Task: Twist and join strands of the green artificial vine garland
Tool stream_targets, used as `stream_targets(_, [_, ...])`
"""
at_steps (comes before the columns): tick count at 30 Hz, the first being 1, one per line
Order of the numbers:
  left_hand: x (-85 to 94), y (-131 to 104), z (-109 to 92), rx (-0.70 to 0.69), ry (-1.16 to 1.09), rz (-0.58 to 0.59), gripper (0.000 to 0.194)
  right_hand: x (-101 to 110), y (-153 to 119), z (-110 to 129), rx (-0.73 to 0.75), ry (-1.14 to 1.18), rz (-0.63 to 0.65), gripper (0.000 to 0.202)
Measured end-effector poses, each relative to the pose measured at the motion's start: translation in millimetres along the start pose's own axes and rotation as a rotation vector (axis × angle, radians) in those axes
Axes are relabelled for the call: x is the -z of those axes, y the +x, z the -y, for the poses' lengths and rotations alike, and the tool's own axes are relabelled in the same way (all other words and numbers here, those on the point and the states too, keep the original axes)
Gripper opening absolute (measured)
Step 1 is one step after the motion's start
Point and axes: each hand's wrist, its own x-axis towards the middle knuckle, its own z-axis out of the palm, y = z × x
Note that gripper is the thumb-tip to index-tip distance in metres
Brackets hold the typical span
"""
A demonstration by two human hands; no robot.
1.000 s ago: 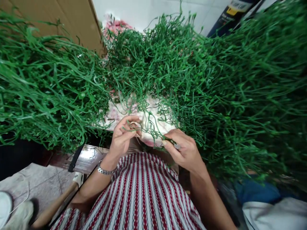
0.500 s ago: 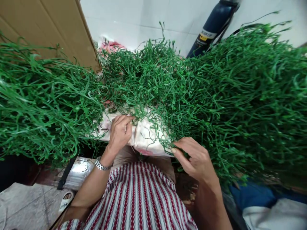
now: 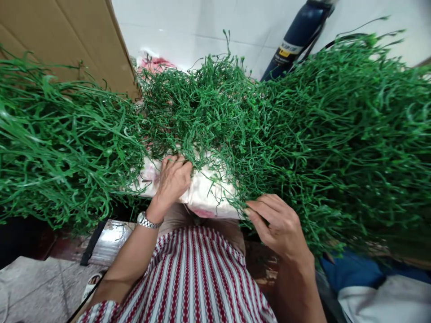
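Thin green plant stems [image 3: 215, 107] lie in a tangled heap over a pale, pink-patterned covered surface [image 3: 215, 190] in front of my lap. My left hand [image 3: 175, 177], with a metal watch on its wrist, rests at the middle of that surface; its fingers curl down among the stems, and their tips are hidden. At the surface's right corner is my right hand [image 3: 278, 222], thumb and forefinger pinched together on the end of a green stem.
Larger piles of green stems rise at the left [image 3: 63, 148] and right [image 3: 363, 148]. A cardboard sheet [image 3: 67, 36] stands back left. A dark blue cylinder [image 3: 298, 33] leans against the white tiled wall. Blue and grey cloth [image 3: 357, 269] lies lower right.
My left hand has moved slightly forward and right, and its fingers have curled down into the stems. My right hand has shifted a little to the right, still pinched.
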Motion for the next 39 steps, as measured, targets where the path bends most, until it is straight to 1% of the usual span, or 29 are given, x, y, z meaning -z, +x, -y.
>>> stream_targets(2, [-3.9,-4,6,0.033,0.022,-0.039,0.026,7,-6,-1,-0.027,-0.005,-0.027,0.008])
stream_targets(4, [-5.7,-7,12,0.071,0.013,-0.073,0.028,12,-12,0,-0.076,0.035,-0.106,0.012])
stream_targets(6, [-5.5,-6,18,0.100,-0.016,-0.083,0.030,15,-15,2,-0.128,0.102,-0.252,0.016])
stream_targets(8, [-3.6,-4,21,0.104,-0.041,-0.063,0.034,14,-16,4,-0.156,0.150,-0.410,0.020])
stream_targets(10, [-1.4,-2,21,0.097,-0.036,-0.036,0.035,13,-15,6,-0.178,0.194,-0.536,0.020])
stream_targets(13, [0.1,-1,18,0.068,-0.023,-0.014,0.031,15,-10,7,-0.218,0.257,-0.716,0.017])
stream_targets(14, [0.1,-2,18,0.059,-0.032,-0.012,0.030,17,-8,7,-0.223,0.262,-0.734,0.018])
stream_targets(15, [0.2,-3,18,0.051,-0.047,-0.016,0.030,18,-6,7,-0.219,0.251,-0.710,0.019])
stream_targets(16, [0.5,-5,19,0.044,-0.067,-0.030,0.031,19,-4,7,-0.210,0.232,-0.652,0.020])
stream_targets(17, [1.5,-8,20,0.041,-0.093,-0.065,0.032,20,-3,7,-0.202,0.215,-0.586,0.021])
stream_targets(18, [3.1,-10,20,0.044,-0.128,-0.123,0.032,20,-2,7,-0.203,0.206,-0.539,0.021])
stream_targets(19, [5.6,-13,20,0.052,-0.165,-0.201,0.032,20,-1,8,-0.212,0.203,-0.528,0.020])
stream_targets(21, [12.1,-18,16,0.058,-0.218,-0.360,0.027,17,0,8,-0.247,0.220,-0.590,0.016])
stream_targets(22, [15.6,-19,11,0.045,-0.225,-0.413,0.024,16,1,9,-0.262,0.237,-0.624,0.015])
stream_targets(23, [18.5,-19,4,0.010,-0.216,-0.427,0.022,14,1,9,-0.270,0.256,-0.638,0.014])
stream_targets(24, [20.5,-18,-3,-0.043,-0.202,-0.403,0.021,13,2,10,-0.268,0.276,-0.626,0.014])
stream_targets(25, [21.3,-15,-11,-0.110,-0.193,-0.339,0.023,12,3,11,-0.257,0.299,-0.600,0.014])
stream_targets(26, [20.8,-11,-17,-0.190,-0.187,-0.236,0.028,11,5,13,-0.243,0.326,-0.574,0.015])
stream_targets(27, [19.2,-5,-22,-0.238,-0.164,-0.133,0.033,11,6,14,-0.230,0.357,-0.569,0.017])
stream_targets(28, [16.6,0,-24,-0.222,-0.125,-0.084,0.035,12,7,15,-0.224,0.389,-0.601,0.018])
stream_targets(29, [13.6,5,-22,-0.187,-0.092,-0.042,0.035,14,9,16,-0.216,0.424,-0.672,0.018])
stream_targets(31, [7.9,11,-11,-0.081,-0.052,0.005,0.032,20,11,17,-0.200,0.496,-0.888,0.018])
stream_targets(32, [5.8,13,-3,-0.014,-0.038,0.013,0.031,22,12,17,-0.194,0.522,-0.988,0.018])
stream_targets(33, [4.4,13,5,0.060,-0.031,-0.004,0.030,24,14,16,-0.185,0.530,-1.057,0.018])
stream_targets(34, [3.9,12,12,0.092,-0.049,-0.010,0.029,25,15,16,-0.176,0.522,-1.078,0.018])
stream_targets(35, [4.4,10,18,0.102,-0.097,-0.032,0.028,24,17,16,-0.168,0.496,-1.060,0.017])
stream_targets(36, [6.0,7,21,0.091,-0.173,-0.063,0.028,22,20,17,-0.161,0.453,-1.016,0.017])
stream_targets(37, [8.9,3,22,0.074,-0.272,-0.107,0.027,19,23,18,-0.145,0.403,-0.958,0.018])
stream_targets(39, [19.1,-4,16,0.067,-0.489,-0.227,0.024,11,31,21,-0.116,0.317,-0.844,0.022])
